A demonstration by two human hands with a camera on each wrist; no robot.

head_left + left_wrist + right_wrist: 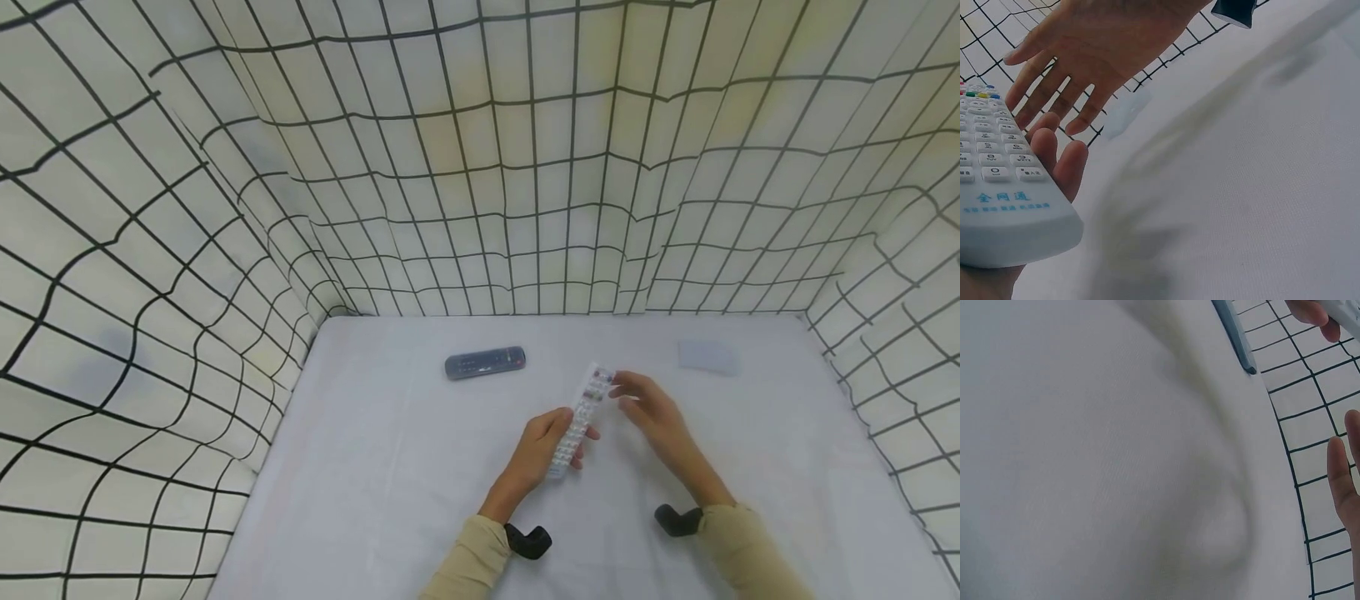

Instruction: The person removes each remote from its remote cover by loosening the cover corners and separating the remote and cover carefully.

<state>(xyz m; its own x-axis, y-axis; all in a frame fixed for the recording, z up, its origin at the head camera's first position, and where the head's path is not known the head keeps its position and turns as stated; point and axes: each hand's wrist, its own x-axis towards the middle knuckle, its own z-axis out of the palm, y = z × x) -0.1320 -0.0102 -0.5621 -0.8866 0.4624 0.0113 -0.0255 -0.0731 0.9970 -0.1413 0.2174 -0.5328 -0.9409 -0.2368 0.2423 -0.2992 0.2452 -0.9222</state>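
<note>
A white wall [551, 190] crossed by black grid lines stands behind and beside a white table [360, 467]. Farthest left on it lies a dark remote [485, 363], flat and slightly aslant toward the back, touched by neither hand. Nearer the person, a tan sleeve [471, 560] with a black mount [529, 542] at the cuff leads to the left hand [538, 446], which grips the white remote [582, 423]: thumb along its left edge, fingertips showing past its right edge. That remote is held over the middle of the table, keys up, its far end slanting away to the right; the left wrist view shows number keys [995, 174] and blue lettering [1004, 197] at the near end. It looks like light, stiff plastic, probably a little slick on the smooth casing but hardly fragile. The long side edges should give the surest hold, low on the body near the lettering, where a thumb can stay off the keys. To its right, the right hand [654, 414] is released, fingers extended and grasping nothing, close beside the far end and apparently just apart from it. Farther right, near the back, lies a pale sheet [708, 357], perhaps a cloth or a thin packet; it is too faint to tell.
</note>
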